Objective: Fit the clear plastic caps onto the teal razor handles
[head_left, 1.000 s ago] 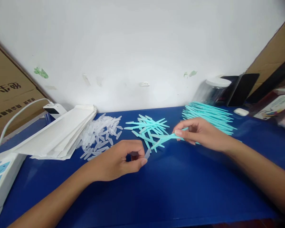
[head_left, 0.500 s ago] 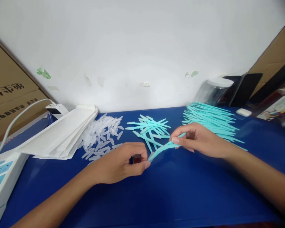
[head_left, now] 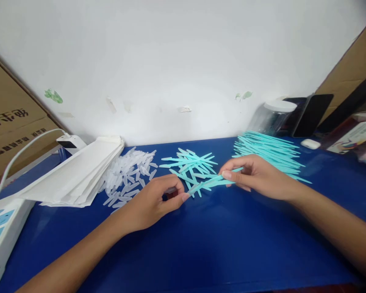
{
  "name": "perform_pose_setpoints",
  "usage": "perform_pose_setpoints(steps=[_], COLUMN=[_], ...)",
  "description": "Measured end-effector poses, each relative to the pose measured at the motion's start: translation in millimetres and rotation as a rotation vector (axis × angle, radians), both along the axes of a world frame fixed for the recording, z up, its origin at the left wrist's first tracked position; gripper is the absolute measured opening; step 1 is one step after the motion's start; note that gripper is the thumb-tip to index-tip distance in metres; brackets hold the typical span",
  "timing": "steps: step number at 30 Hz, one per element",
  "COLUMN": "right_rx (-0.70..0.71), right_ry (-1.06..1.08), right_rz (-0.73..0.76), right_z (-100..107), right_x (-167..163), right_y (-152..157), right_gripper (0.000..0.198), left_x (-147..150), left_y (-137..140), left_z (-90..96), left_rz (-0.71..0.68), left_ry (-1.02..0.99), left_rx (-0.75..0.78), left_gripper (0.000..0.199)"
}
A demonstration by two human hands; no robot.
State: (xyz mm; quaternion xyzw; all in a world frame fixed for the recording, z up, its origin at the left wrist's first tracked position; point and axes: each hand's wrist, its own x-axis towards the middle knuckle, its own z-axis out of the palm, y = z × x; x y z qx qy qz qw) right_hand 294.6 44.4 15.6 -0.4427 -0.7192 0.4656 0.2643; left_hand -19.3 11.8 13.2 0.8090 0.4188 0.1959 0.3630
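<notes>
My right hand [head_left: 256,178] pinches a turquoise eyebrow razor [head_left: 212,181] by its handle; a second turquoise handle seems to lie in the same grip. At the razor's left end, my left hand [head_left: 158,202] has thumb and finger closed on a small clear cap [head_left: 194,189], which sits at the blade end. How far the cap covers the blade is too small to tell. Behind the held razor lies a loose, crossed pile of razors [head_left: 190,162]. Left of it is a heap of translucent caps [head_left: 126,173]. A larger stack of razors [head_left: 265,151] lies beyond my right hand.
White paper sleeves [head_left: 76,175] lie at the left, near a power strip [head_left: 6,232] and a white cabled device [head_left: 71,142]. A lidded clear jar [head_left: 273,118], a dark phone-like slab [head_left: 312,116] and a white earbud case [head_left: 310,143] stand back right. Cardboard flanks both sides.
Both hands stay joined through the razor and cap. My left hand has risen slightly, bringing the blade end up and the razor closer to level.
</notes>
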Motion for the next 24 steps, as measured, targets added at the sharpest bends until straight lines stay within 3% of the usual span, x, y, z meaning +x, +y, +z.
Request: perform_pose_setpoints(steps=[9,17,24], right_rx=[0.001,-0.041,0.034], right_ry=[-0.029,0.013,0.0], right_rz=[-0.015,-0.004,-0.084], right_z=[-2,-12,-14], right_x=[-3,-9,-9], right_y=[-2,-5,0], right_gripper=[0.038,0.036,0.045], left_x=[1,5,0], left_y=[3,-1,2], left_z=[-9.0,-7.7,-8.8], left_rz=[-0.012,-0.002,0.148], left_ry=[0.042,0.004,-0.002], left_rx=[0.039,0.183,0.163], left_gripper=[0.037,0.032,0.037])
